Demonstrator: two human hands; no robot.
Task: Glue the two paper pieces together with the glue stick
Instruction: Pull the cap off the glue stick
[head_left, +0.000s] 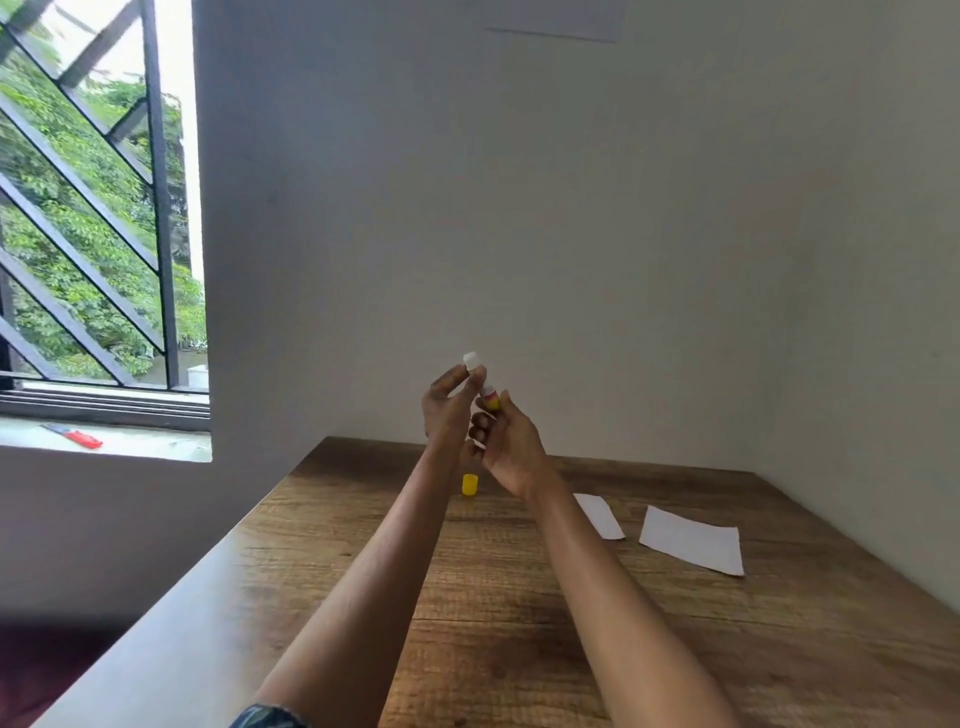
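Above table (467, 597), both hands raised, gripping glue stick (487, 396).

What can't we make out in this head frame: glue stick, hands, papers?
- Glue stick: the head view shows only its white tip and a red-yellow band; both hands' fingers hide the rest, label too small.
- Left hand and right hand: exact grip unclear, fingers overlap.
- Nearer paper piece: right forearm covers its left part.
- Farther paper piece: glue on it too faint to tell.
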